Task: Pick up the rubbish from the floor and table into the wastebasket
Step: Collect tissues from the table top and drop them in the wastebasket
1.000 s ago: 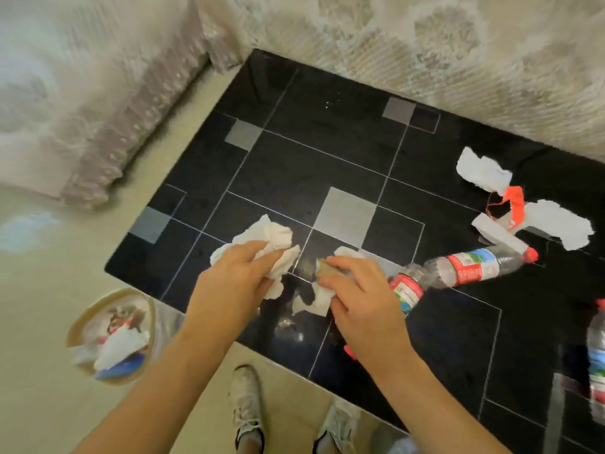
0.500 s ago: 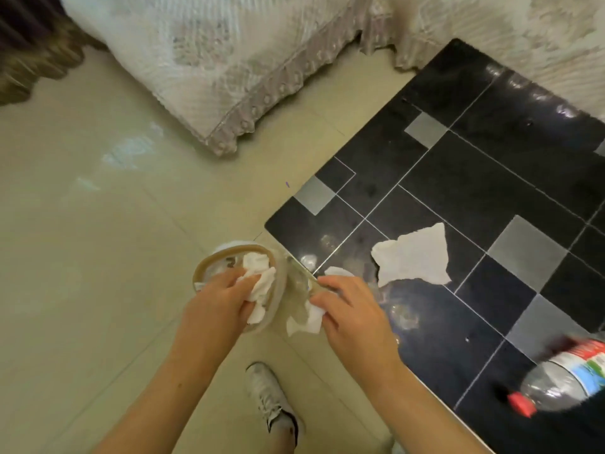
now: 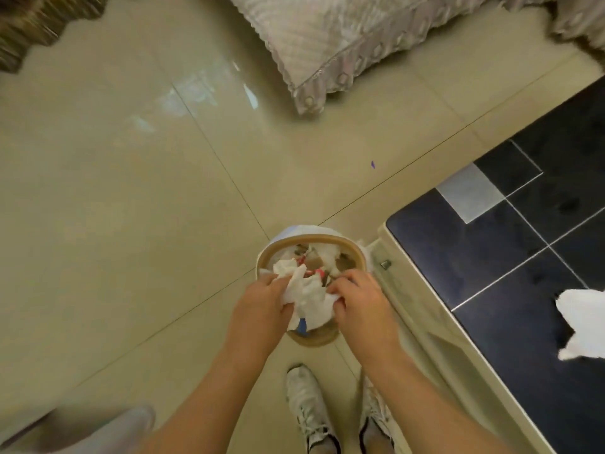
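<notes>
Left hand [image 3: 262,306]: held over the near rim of the wastebasket [image 3: 309,239], its fingers [image 3: 273,278] curled shut on the left side of a crumpled white tissue wad [image 3: 307,294].
Right hand [image 3: 360,299]: opposite the left, over the same opening, its fingers closed on the right edge of the same wad; whether a second scrap is tucked under them cannot be told.
Tissue wad: bunched between both hands, directly above the basket's mouth, not yet let go.
Wastebasket: a small round bin with a tan rim, standing on the tiled floor [image 3: 131,224] just beside the corner of the dark surface [image 3: 491,250]; it already holds white paper and bits of red and brown rubbish.
Still to collect: a torn white paper scrap [image 3: 579,322] lying on the surface at the right edge of view, well apart from the basket.
Handling: the tissue looks very light, soft and easily squashed, so a loose pinch anywhere on the bundle should hold it; it is likely to drift or cling to skin on release, so opening both hands low over the mouth seems safest.
Flat scrap: thin and lying flush on a glossy top, probably best lifted by a raised torn edge or slid to the surface's edge first.
Progress: judged partway, with this load at the point of dropping.
</notes>
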